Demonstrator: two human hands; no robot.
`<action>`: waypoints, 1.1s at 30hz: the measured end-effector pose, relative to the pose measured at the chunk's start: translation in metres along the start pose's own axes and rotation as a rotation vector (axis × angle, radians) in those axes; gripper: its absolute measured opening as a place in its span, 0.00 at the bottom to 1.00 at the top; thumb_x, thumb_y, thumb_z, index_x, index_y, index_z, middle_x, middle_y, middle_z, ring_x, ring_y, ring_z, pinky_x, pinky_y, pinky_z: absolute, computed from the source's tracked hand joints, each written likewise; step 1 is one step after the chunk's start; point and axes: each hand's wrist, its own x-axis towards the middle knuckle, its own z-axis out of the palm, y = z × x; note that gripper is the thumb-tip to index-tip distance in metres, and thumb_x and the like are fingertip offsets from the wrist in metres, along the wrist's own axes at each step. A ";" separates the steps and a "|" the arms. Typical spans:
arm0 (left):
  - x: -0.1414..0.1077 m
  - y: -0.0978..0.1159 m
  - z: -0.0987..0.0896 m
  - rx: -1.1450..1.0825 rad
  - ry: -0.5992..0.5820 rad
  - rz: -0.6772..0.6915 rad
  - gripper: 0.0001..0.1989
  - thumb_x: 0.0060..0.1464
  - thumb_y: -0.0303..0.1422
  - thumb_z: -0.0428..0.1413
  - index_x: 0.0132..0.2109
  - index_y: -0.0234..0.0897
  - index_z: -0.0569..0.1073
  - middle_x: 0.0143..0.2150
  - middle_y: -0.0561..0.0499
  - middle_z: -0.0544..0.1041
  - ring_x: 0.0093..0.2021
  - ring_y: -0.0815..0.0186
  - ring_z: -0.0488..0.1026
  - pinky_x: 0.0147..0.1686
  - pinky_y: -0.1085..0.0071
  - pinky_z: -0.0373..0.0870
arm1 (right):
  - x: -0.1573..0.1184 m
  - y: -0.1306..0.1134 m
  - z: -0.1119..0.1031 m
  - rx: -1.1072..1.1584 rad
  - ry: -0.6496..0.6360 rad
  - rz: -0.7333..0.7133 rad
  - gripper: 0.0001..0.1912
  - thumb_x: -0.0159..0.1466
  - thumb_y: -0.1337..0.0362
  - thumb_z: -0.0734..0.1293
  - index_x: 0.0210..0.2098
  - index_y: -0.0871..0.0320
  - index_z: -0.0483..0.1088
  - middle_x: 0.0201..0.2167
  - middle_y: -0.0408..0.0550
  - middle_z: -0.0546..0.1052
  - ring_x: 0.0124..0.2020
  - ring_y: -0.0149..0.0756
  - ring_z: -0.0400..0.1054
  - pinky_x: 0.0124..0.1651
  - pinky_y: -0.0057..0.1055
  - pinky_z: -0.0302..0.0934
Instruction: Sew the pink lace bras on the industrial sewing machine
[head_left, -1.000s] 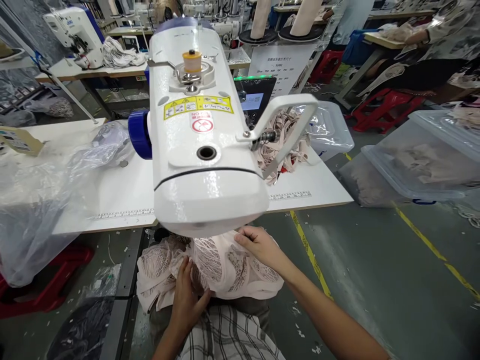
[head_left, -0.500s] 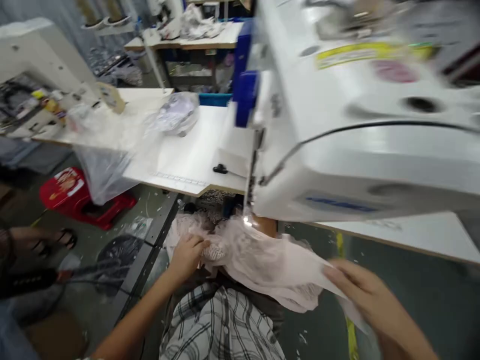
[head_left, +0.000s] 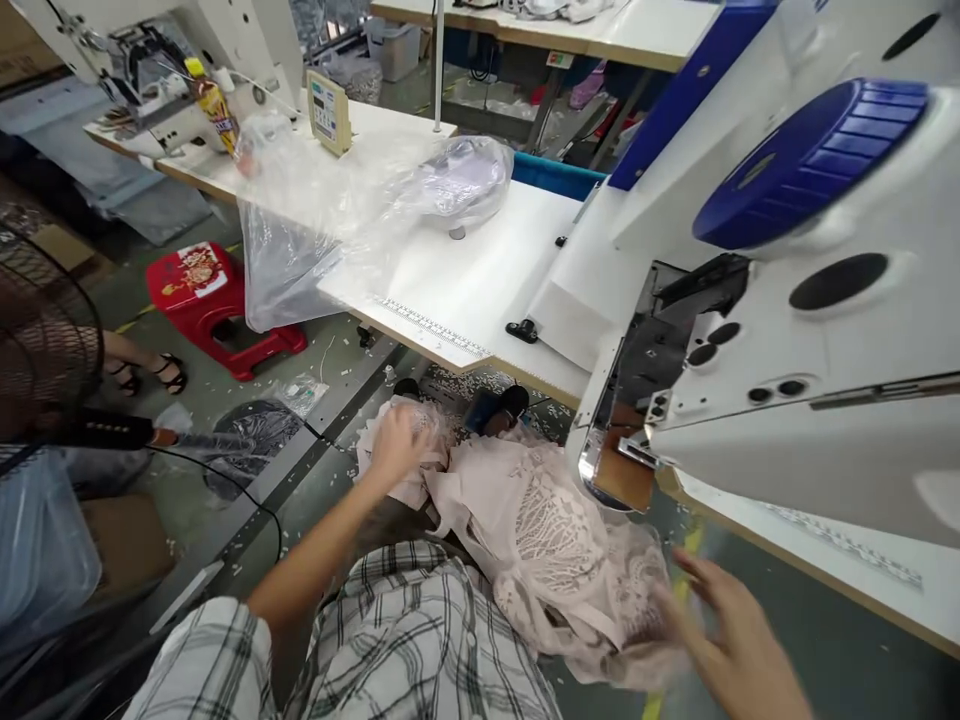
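A pale pink lace garment lies across my lap, its right end hanging beside the sewing machine. My left hand rests on a bunched pink lace part at the garment's left; motion blurs its fingers, and what they grip cannot be made out. My right hand is at the garment's right edge with thumb and fingers apart, holding nothing. The machine's narrow arm end stands just above the cloth.
A white table bears a plastic bag, a control box and a bottle. To the left are a red stool, a fan and another person's feet.
The view has turned, showing more of the machine's blue wheel and left table. My right hand has let go of the pale strip. The garment now lies spread wider over my lap.
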 end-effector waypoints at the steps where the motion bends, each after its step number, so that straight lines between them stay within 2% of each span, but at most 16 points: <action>1: 0.007 -0.018 0.003 0.046 0.005 -0.102 0.25 0.61 0.41 0.50 0.56 0.22 0.64 0.53 0.26 0.69 0.56 0.42 0.67 0.52 0.46 0.66 | 0.004 -0.017 0.014 -0.004 -0.038 -0.057 0.29 0.66 0.43 0.60 0.58 0.54 0.63 0.55 0.61 0.71 0.51 0.56 0.70 0.46 0.50 0.69; 3: 0.015 -0.046 0.007 0.114 -0.025 -0.223 0.25 0.58 0.44 0.54 0.50 0.23 0.68 0.46 0.29 0.72 0.50 0.44 0.70 0.48 0.49 0.67 | 0.008 -0.051 0.041 -0.015 -0.083 -0.195 0.36 0.63 0.42 0.64 0.64 0.54 0.57 0.63 0.61 0.64 0.60 0.62 0.61 0.53 0.57 0.64; 5: 0.015 -0.064 0.011 0.152 -0.057 -0.264 0.21 0.58 0.44 0.56 0.47 0.27 0.69 0.43 0.36 0.73 0.46 0.51 0.72 0.47 0.55 0.68 | 0.007 -0.076 0.064 0.011 -0.075 -0.330 0.38 0.61 0.43 0.67 0.65 0.51 0.56 0.66 0.60 0.58 0.65 0.67 0.54 0.57 0.62 0.59; 6: 0.015 -0.069 0.012 0.163 -0.063 -0.264 0.20 0.58 0.43 0.56 0.47 0.29 0.69 0.44 0.38 0.73 0.46 0.53 0.72 0.46 0.57 0.68 | 0.004 -0.084 0.075 0.056 -0.035 -0.376 0.35 0.62 0.46 0.67 0.64 0.51 0.58 0.66 0.60 0.59 0.65 0.66 0.53 0.58 0.63 0.58; 8: 0.013 -0.072 0.012 0.173 -0.046 -0.240 0.18 0.58 0.40 0.55 0.47 0.29 0.69 0.47 0.37 0.72 0.48 0.52 0.70 0.48 0.57 0.67 | -0.002 -0.092 0.098 0.174 0.133 -0.388 0.24 0.64 0.53 0.66 0.58 0.51 0.63 0.59 0.59 0.66 0.61 0.61 0.60 0.56 0.60 0.60; 11: 0.011 -0.058 0.002 0.156 0.014 -0.143 0.18 0.58 0.35 0.53 0.52 0.27 0.67 0.56 0.30 0.66 0.56 0.46 0.65 0.53 0.53 0.64 | -0.009 -0.098 0.137 0.203 0.462 -0.324 0.12 0.63 0.63 0.66 0.47 0.51 0.68 0.42 0.53 0.74 0.48 0.53 0.69 0.48 0.53 0.64; 13: 0.005 -0.033 -0.007 0.118 0.053 -0.026 0.18 0.60 0.32 0.49 0.55 0.27 0.65 0.61 0.29 0.62 0.61 0.45 0.61 0.57 0.50 0.60 | -0.008 -0.102 0.160 0.171 0.539 -0.360 0.10 0.60 0.64 0.67 0.42 0.50 0.70 0.38 0.51 0.76 0.45 0.52 0.71 0.50 0.53 0.62; 15: -0.011 0.001 -0.014 0.059 0.051 0.149 0.16 0.63 0.33 0.45 0.54 0.29 0.66 0.57 0.32 0.66 0.61 0.47 0.61 0.58 0.51 0.61 | -0.002 -0.106 0.175 0.162 0.564 -0.333 0.09 0.59 0.63 0.68 0.41 0.51 0.72 0.37 0.50 0.77 0.44 0.50 0.72 0.52 0.52 0.61; 17: -0.038 0.037 -0.015 -0.010 -0.072 0.402 0.11 0.64 0.37 0.47 0.46 0.38 0.70 0.44 0.44 0.74 0.48 0.57 0.71 0.50 0.62 0.67 | 0.006 -0.108 0.178 0.172 0.572 -0.294 0.08 0.59 0.62 0.68 0.40 0.51 0.73 0.37 0.49 0.79 0.45 0.48 0.73 0.55 0.48 0.61; 18: -0.053 0.053 -0.013 -0.046 -0.161 0.541 0.09 0.63 0.37 0.48 0.42 0.40 0.70 0.39 0.47 0.74 0.43 0.60 0.72 0.44 0.66 0.69 | 0.009 -0.108 0.176 0.180 0.573 -0.282 0.08 0.60 0.61 0.68 0.39 0.51 0.74 0.36 0.48 0.79 0.45 0.46 0.73 0.55 0.47 0.61; 19: -0.067 0.065 -0.007 -0.065 -0.239 0.619 0.08 0.63 0.36 0.49 0.41 0.40 0.71 0.39 0.47 0.74 0.42 0.60 0.72 0.43 0.65 0.68 | 0.010 -0.107 0.173 0.190 0.577 -0.272 0.07 0.60 0.61 0.68 0.38 0.51 0.75 0.36 0.47 0.79 0.45 0.45 0.73 0.56 0.46 0.61; 21: -0.089 0.080 0.009 -0.028 -0.333 0.595 0.10 0.60 0.37 0.53 0.45 0.37 0.70 0.41 0.44 0.73 0.43 0.55 0.71 0.42 0.62 0.68 | 0.011 -0.102 0.168 0.210 0.583 -0.247 0.06 0.61 0.62 0.67 0.38 0.52 0.75 0.36 0.47 0.80 0.45 0.43 0.73 0.57 0.45 0.61; 23: -0.100 0.083 0.028 0.018 -0.373 0.495 0.14 0.59 0.38 0.54 0.48 0.34 0.68 0.44 0.40 0.73 0.46 0.51 0.71 0.42 0.59 0.68 | 0.010 -0.096 0.164 0.232 0.577 -0.224 0.07 0.62 0.63 0.65 0.37 0.52 0.76 0.36 0.47 0.80 0.45 0.42 0.73 0.58 0.45 0.61; 26: -0.101 0.074 0.051 0.036 -0.415 0.402 0.16 0.60 0.38 0.52 0.50 0.31 0.66 0.41 0.38 0.75 0.42 0.49 0.74 0.39 0.57 0.69 | 0.010 -0.091 0.166 0.269 0.536 -0.221 0.07 0.61 0.63 0.65 0.35 0.52 0.76 0.36 0.47 0.80 0.46 0.42 0.73 0.58 0.44 0.61; 29: -0.100 0.063 0.062 -0.007 -0.498 0.321 0.16 0.60 0.41 0.53 0.47 0.32 0.67 0.36 0.41 0.77 0.37 0.51 0.76 0.33 0.60 0.70 | 0.012 -0.091 0.169 0.301 0.501 -0.227 0.06 0.60 0.62 0.66 0.35 0.51 0.76 0.37 0.46 0.81 0.47 0.42 0.73 0.58 0.43 0.61; 33: -0.100 0.064 0.082 -0.160 -0.648 0.278 0.18 0.56 0.41 0.59 0.47 0.33 0.69 0.41 0.44 0.79 0.42 0.56 0.78 0.37 0.64 0.74 | 0.011 -0.088 0.168 0.319 0.478 -0.192 0.06 0.60 0.61 0.66 0.35 0.51 0.76 0.37 0.46 0.81 0.48 0.42 0.73 0.59 0.43 0.61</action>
